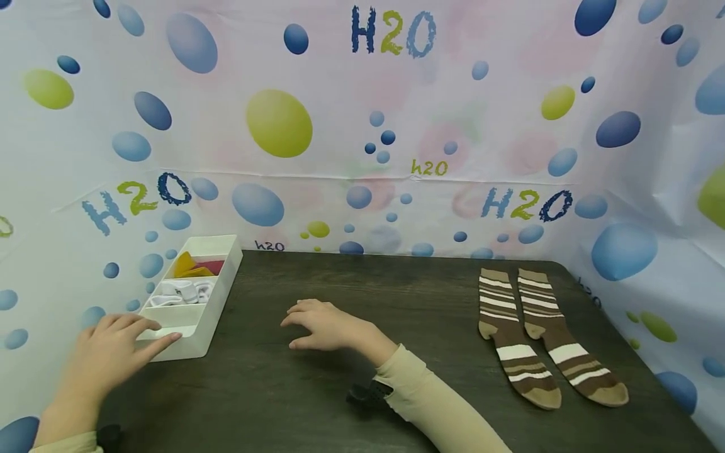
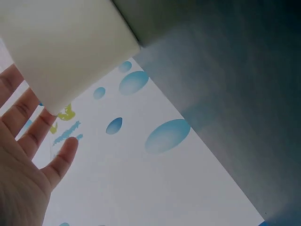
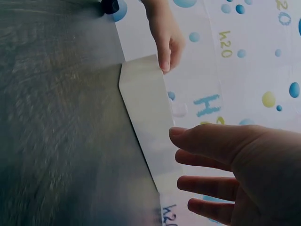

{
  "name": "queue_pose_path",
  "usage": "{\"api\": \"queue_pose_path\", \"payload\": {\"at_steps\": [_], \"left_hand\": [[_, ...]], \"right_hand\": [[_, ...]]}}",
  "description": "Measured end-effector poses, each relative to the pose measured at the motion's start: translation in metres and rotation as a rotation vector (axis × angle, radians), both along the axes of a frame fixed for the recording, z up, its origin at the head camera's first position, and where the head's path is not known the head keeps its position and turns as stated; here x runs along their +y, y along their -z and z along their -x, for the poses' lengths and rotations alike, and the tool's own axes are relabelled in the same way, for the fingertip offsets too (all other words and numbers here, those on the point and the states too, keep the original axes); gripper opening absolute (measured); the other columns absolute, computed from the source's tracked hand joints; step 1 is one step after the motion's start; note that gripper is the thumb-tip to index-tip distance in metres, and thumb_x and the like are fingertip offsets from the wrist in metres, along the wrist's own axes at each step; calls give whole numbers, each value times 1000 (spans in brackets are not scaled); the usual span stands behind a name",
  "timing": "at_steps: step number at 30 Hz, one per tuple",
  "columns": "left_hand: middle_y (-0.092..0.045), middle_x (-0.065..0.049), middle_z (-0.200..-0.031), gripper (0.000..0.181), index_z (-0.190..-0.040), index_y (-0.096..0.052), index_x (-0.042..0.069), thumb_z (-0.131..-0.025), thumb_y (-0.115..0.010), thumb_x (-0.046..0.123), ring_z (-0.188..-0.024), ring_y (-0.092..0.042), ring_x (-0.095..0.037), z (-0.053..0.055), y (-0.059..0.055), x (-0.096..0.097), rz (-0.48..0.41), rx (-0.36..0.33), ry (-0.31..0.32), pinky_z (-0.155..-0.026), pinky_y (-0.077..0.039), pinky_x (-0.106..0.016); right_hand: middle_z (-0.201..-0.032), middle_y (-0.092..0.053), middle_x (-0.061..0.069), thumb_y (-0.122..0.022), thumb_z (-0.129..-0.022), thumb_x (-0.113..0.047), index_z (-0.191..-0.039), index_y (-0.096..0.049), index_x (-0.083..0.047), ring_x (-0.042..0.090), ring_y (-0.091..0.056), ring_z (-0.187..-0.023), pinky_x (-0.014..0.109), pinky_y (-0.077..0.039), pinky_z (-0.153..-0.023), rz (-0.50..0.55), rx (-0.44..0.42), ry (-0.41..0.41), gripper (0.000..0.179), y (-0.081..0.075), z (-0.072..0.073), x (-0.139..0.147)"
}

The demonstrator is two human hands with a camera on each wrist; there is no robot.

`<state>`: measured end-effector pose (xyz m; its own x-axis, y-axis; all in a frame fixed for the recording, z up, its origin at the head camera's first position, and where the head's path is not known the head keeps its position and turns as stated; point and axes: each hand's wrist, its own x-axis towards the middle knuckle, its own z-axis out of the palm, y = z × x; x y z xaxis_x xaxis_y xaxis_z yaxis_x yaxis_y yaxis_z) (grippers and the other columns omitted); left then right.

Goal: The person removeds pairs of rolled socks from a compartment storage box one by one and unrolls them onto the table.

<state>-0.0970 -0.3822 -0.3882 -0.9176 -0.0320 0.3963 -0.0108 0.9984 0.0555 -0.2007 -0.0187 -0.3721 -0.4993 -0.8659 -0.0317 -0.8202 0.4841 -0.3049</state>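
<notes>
A white divided box point(image 1: 218, 308) stands at the left of the dark table. My left hand point(image 1: 107, 352) is at its near left corner, thumb and fingers spread apart. In the left wrist view the fingertips are close to the box wall point(image 2: 70, 52); whether they touch it I cannot tell. Inside the box, a white charger with its cable point(image 1: 184, 290) fills the middle compartment, and yellow and dark red folded pieces point(image 1: 195, 267) lie in the far one. My right hand point(image 1: 325, 324) hovers over the table to the right of the box, fingers loosely extended and holding nothing.
Two brown striped socks, a left one point(image 1: 506, 336) and a right one point(image 1: 557, 329), lie flat side by side at the table's right. Behind the dark table point(image 1: 362, 277) hangs a white curtain point(image 1: 340, 126) with blue and green drops.
</notes>
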Motion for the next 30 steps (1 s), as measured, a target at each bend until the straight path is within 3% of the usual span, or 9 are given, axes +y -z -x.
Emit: {"api": "queue_pose_path", "payload": {"at_steps": [4,9,14,25,30], "left_hand": [[-65,-22,-111,59,-97,-74,9,-80,-65,65,-108,-44,-45,1,1,0,-19,-39,-14,-80,-34,-69],[-64,-24,-113,61,-98,-73,8,-81,-64,65,-107,-45,-48,1,1,1,-27,-57,-18,-80,-34,-71],[-64,-25,-112,59,-98,-73,8,-80,-66,64,-106,-48,-48,0,1,1,-30,-39,-19,-79,-35,-70],[-66,-24,-111,60,-100,-73,8,-82,-65,64,-102,-52,-45,1,-6,6,-13,-39,-14,-79,-39,-69],[-66,-26,-109,59,-99,-73,8,-81,-66,64,-101,-53,-48,1,-6,4,-5,-33,-24,-80,-39,-70]], "right_hand": [[-151,-45,2,-58,-98,-37,-139,-54,-21,23,-28,-148,49,-33,-115,0,-12,-18,44,2,0,-14],[-147,-49,-3,-58,-98,-39,-135,-57,-23,18,-38,-143,43,-38,-112,8,36,2,41,2,-2,-31],[-141,-54,-8,-58,-97,-42,-134,-59,-25,13,-45,-137,40,-42,-107,52,94,34,40,3,0,-54],[-137,-58,-4,-54,-97,-50,-137,-55,-25,16,-55,-126,37,-48,-101,202,174,142,48,5,11,-102],[-135,-59,-4,-54,-96,-52,-138,-54,-25,16,-56,-122,35,-49,-98,222,210,172,50,4,18,-127]]}}
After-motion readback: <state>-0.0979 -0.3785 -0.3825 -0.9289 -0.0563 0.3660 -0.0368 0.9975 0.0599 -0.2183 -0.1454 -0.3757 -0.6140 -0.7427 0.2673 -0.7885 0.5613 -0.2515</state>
